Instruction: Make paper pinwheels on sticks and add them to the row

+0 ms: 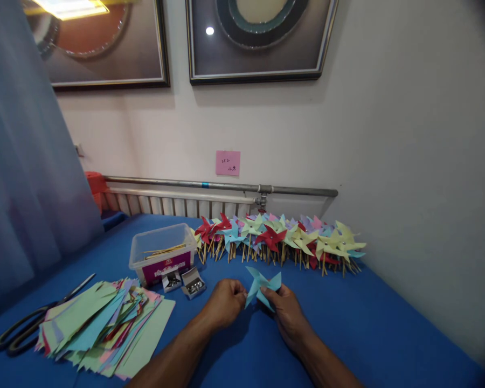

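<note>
1. Pinching a light-blue paper pinwheel [262,288] between both hands, low over the blue tabletop [367,323] at centre.
2. Left hand [225,302] curled narrow on the pinwheel's left edge; right hand [285,310] gripping its lower right blade with fingertips.
3. Finished pinwheels [283,240] heaped at 12 to 1 o'clock along the wall.
4. Clear plastic box [161,253] and two small pin boxes [184,281] at 10 o'clock.
5. Coloured paper stack [105,323] and scissors [28,323] at 9 o'clock.

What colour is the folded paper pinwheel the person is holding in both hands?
Light blue; the folded paper pinwheel shows clearly in the head view.
</note>
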The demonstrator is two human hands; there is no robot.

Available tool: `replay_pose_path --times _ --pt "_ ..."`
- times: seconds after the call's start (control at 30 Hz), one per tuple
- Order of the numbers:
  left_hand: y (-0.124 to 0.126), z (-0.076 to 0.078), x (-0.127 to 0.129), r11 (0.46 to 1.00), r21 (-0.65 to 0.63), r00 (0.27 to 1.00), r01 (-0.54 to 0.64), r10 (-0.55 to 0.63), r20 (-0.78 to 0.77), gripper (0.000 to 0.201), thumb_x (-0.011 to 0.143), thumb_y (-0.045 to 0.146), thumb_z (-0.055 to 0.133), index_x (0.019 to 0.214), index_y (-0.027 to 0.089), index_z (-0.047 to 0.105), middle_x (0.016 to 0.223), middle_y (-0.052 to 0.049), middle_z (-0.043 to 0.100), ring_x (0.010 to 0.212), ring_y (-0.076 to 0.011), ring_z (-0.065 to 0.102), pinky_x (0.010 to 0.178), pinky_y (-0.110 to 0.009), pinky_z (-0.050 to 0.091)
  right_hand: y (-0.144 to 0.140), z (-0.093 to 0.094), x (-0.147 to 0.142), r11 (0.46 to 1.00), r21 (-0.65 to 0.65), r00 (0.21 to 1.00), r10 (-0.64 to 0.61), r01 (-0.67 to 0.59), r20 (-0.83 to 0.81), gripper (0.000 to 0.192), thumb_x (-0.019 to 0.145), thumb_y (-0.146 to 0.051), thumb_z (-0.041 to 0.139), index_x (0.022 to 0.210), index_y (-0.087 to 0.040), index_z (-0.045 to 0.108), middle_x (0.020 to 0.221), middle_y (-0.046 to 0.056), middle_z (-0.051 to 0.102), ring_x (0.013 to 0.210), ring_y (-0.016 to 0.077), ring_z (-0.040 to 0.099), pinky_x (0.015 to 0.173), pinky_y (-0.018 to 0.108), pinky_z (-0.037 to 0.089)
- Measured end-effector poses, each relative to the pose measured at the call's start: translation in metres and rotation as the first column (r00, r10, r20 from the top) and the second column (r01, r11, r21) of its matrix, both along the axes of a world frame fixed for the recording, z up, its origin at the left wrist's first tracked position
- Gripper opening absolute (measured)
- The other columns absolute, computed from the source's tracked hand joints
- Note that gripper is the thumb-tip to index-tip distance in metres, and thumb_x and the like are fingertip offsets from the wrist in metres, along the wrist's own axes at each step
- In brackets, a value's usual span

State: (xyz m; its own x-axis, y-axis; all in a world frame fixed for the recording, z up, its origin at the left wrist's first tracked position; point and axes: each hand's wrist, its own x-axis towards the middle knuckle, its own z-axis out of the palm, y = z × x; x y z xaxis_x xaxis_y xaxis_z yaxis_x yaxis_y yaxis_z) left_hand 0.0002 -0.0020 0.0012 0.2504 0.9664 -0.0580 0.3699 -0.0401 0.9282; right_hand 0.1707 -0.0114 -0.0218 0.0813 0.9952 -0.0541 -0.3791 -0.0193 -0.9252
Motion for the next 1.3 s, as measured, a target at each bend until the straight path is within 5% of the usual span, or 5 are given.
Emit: replay_pose_path --times 1.3 --pt "-0.0043 -0.0002 0.0079 0.999 0.017 1.0 -0.028 0.028 0.004 0.01 0.076 0.02 0.058 0.067 0.017 0.06 0.056 0.004 0.05 0.053 -0.0101 0.041 0.052 -0.023 0.028 -0.0034 0.0074 -0.0034 0.999 0.012 0.998 -0.053 0.053 -0.023 0.036 0.056 -0.036 0.091 0.081 -0.019 0.071 0.069 0.0 0.072 0.064 0.0186 0.063 0.066 0.031 0.051"
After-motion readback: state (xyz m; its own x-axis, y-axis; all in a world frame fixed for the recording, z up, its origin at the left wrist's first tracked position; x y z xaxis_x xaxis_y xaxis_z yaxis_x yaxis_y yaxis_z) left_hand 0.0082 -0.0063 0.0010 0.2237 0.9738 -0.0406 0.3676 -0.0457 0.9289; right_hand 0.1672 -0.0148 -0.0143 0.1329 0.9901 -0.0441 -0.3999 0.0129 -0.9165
